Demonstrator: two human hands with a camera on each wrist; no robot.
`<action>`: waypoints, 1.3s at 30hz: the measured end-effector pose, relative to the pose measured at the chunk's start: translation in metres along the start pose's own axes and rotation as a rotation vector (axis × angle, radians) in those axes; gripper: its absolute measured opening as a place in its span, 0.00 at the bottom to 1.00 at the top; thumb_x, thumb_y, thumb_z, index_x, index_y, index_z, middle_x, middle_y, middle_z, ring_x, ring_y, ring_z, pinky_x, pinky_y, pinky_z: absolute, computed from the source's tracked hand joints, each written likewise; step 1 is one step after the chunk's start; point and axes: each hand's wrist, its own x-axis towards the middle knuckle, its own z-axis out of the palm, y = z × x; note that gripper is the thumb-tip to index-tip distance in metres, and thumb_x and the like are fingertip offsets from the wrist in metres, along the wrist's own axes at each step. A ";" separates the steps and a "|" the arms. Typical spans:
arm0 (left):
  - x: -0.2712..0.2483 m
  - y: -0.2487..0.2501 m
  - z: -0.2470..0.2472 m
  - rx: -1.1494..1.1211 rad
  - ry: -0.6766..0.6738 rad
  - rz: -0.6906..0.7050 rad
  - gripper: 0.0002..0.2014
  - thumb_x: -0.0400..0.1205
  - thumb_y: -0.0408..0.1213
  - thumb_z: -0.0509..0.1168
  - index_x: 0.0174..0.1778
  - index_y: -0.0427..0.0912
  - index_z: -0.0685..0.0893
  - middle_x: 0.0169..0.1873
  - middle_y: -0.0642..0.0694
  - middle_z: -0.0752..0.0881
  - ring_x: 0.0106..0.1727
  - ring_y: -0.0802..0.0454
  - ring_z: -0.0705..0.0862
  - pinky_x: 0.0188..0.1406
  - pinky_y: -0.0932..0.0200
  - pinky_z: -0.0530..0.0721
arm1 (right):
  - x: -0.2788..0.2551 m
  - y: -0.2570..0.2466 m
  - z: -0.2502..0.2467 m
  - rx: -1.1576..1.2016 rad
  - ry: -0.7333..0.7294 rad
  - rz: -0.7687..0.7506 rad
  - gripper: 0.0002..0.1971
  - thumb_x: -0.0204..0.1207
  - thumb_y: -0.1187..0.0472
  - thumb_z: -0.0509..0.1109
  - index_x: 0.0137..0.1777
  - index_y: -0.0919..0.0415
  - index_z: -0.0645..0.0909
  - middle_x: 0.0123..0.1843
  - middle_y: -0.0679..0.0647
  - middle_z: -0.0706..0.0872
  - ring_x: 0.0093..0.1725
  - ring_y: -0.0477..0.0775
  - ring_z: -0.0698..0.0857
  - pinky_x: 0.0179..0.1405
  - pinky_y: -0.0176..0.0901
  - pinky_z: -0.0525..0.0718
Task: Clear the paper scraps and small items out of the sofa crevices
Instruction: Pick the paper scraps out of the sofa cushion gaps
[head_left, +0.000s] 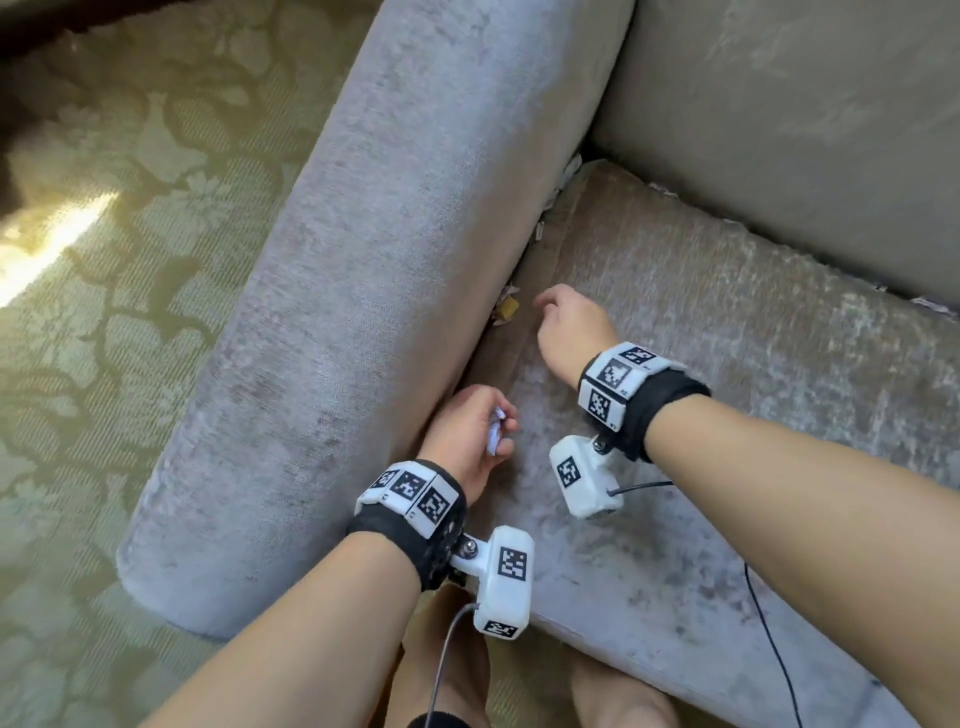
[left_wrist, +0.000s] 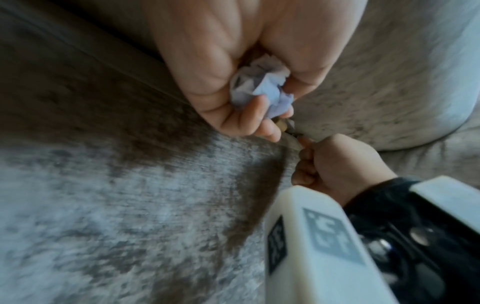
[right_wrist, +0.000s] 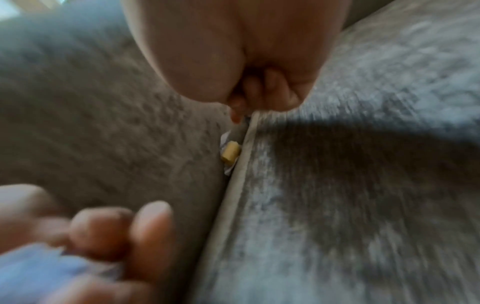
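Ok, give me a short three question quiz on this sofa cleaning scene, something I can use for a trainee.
1. True or false: the left hand grips a wad of crumpled paper.
2. Multiple choice: the small yellow piece lies A) on the carpet, B) in the crevice between the armrest and the seat cushion, C) in the right hand.
3. Fill in: more paper scraps stick out of the same crevice farther toward the ____ of the sofa.

Key: 1 true; 2 B; 3 back.
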 end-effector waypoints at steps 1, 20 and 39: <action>0.001 -0.002 -0.001 -0.008 0.012 0.004 0.10 0.78 0.24 0.54 0.33 0.37 0.75 0.33 0.43 0.79 0.28 0.55 0.73 0.16 0.68 0.62 | 0.005 0.000 0.002 -0.041 0.007 -0.008 0.16 0.84 0.65 0.55 0.66 0.57 0.78 0.63 0.61 0.85 0.62 0.65 0.81 0.57 0.47 0.78; 0.021 -0.012 -0.006 -0.030 -0.024 0.023 0.17 0.88 0.46 0.54 0.38 0.41 0.78 0.26 0.48 0.74 0.27 0.57 0.71 0.16 0.67 0.62 | 0.065 -0.012 0.045 -0.512 0.010 -0.159 0.10 0.76 0.53 0.69 0.54 0.53 0.83 0.53 0.58 0.89 0.53 0.64 0.88 0.40 0.44 0.75; -0.005 0.008 0.042 -0.079 -0.102 0.134 0.29 0.78 0.64 0.60 0.53 0.38 0.82 0.38 0.41 0.87 0.38 0.48 0.86 0.40 0.53 0.85 | -0.058 0.013 -0.026 -0.529 -0.261 -0.551 0.13 0.71 0.44 0.66 0.52 0.48 0.81 0.48 0.48 0.87 0.49 0.57 0.87 0.40 0.47 0.80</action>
